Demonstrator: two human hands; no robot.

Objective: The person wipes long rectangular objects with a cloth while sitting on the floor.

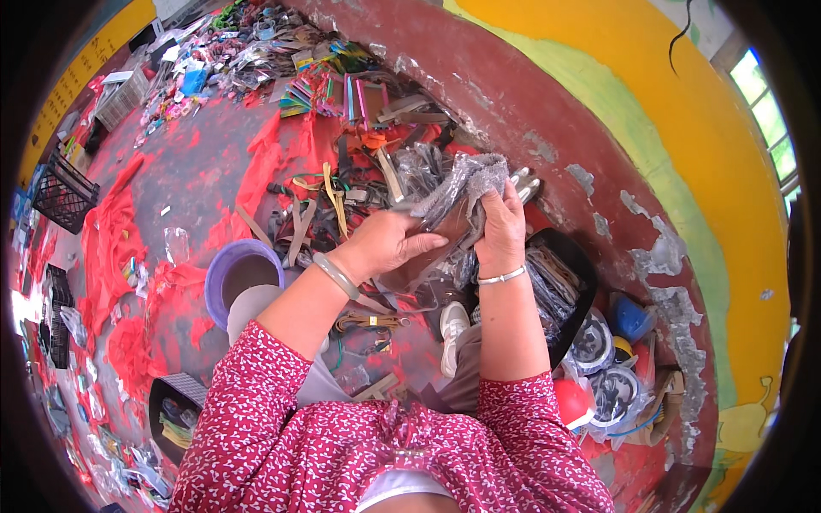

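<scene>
My left hand [386, 244] and my right hand [501, 229] are raised in front of me, above a heap of goods on the floor. Between them is a grey, fuzzy cloth piece [483, 175], its exact kind unclear. My right hand pinches its right edge with the thumb on top. A clear plastic bag [419, 272] hangs below the cloth. My left fingers are tucked behind the bag and cloth, the thumb lying across the front. Under my hands are tan and black straps [335, 201] and dark plastic-wrapped items [419, 167].
A purple bucket [215, 286] stands by my left knee. To the right, a black container [581, 265] holds wrapped goods, with wheels in plastic [614, 389] behind it. Colourful goods [329, 94] lie along the peeling wall [547, 154]. Black crates [64, 195] are far left.
</scene>
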